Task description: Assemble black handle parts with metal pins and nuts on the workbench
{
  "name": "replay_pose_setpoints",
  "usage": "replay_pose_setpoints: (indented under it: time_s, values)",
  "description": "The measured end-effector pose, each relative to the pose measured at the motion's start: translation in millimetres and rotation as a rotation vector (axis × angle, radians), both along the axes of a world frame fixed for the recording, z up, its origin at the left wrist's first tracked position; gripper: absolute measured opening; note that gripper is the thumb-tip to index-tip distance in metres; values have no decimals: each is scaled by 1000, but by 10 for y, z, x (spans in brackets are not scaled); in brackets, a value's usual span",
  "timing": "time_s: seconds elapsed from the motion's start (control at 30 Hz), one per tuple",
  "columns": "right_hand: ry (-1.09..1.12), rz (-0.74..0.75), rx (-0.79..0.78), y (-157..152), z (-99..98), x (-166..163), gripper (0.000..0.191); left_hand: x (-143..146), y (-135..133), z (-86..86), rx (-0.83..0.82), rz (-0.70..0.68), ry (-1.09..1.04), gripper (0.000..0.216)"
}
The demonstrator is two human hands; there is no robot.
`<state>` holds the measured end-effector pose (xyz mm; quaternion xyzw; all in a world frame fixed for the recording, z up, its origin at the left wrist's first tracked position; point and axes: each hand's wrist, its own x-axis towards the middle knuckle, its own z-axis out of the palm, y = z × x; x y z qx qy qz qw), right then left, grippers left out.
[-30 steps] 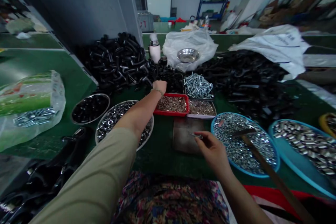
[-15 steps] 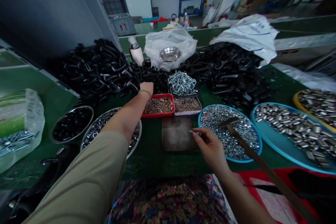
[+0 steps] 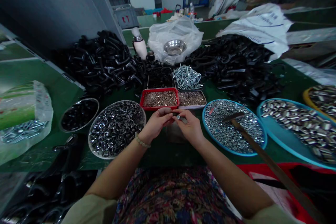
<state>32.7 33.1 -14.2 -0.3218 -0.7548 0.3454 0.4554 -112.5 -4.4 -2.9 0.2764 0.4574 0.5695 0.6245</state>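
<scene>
My left hand [image 3: 156, 123] and my right hand [image 3: 189, 127] meet fingertip to fingertip, both pinched, over a flat metal plate [image 3: 175, 136] that they partly cover. Between my right thumb and fingers is a small silver bolt [image 3: 178, 117]; only its end shows. Whatever my left fingers pinch is hidden by them. Just beyond the hands are a red tray [image 3: 142, 104] of small copper-coloured pins and a pale tray [image 3: 193, 107] of similar pins. Behind these stand a bin of silver bolts [image 3: 187, 78] and a bin of small black parts [image 3: 159, 77].
A round tray of black rings [image 3: 117, 127] lies left. On the right, a hammer [image 3: 248, 141] rests across a blue-rimmed tray of small silver parts [image 3: 223, 131], beside a blue tray [image 3: 275, 126] of metal cylinders. Black part heaps [image 3: 105, 64], a flask [image 3: 140, 47] and a metal bowl [image 3: 174, 47] stand behind.
My left hand has come back from the bin of small black parts to the middle. My right hand has moved slightly left and up with the bolt, and the two hands now meet.
</scene>
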Motion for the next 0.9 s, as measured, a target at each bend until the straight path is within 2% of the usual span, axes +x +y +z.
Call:
replay_pose_setpoints:
  time_s: [0.1, 0.2, 0.3, 0.33, 0.4, 0.47, 0.57, 0.63, 0.7, 0.8, 0.9]
  values:
    - [-106, 75, 32, -149, -74, -9, 5, -177, -210, -83, -32, 94, 102, 29]
    - [-192, 124, 47, -248, -173, 34, 9, -526, -403, -126, -1, 142, 491, 21]
    - [-197, 99, -122, -322, -242, 50, 5, -833, -604, -106, 20, 168, 1093, 19]
    - [-166, 73, -191, -351, -248, 43, 7, -881, -659, -87, 16, 180, 1235, 21]
    - [-53, 32, -295, -417, -229, 13, 15, -856, -737, -37, 30, 212, 1302, 25]
    - [84, 48, -328, -491, -175, -26, 21, -676, -773, 16, 52, 171, 1035, 32]
    - [215, 133, -296, -584, -70, -43, 17, -284, -773, 70, -9, -15, 310, 38]
    - [187, 156, -252, -615, -12, 5, 11, -77, -754, 77, -57, -55, -29, 39]
    - [78, 106, -185, -630, 26, 101, 7, 41, -733, 63, -67, -18, -159, 37]
    - [-39, -10, -114, -668, 50, 275, 7, 111, -718, 24, -83, 37, -189, 29]
    - [-19, 12, -144, -734, 54, 393, 12, 168, -729, -5, -112, 37, -234, 24]
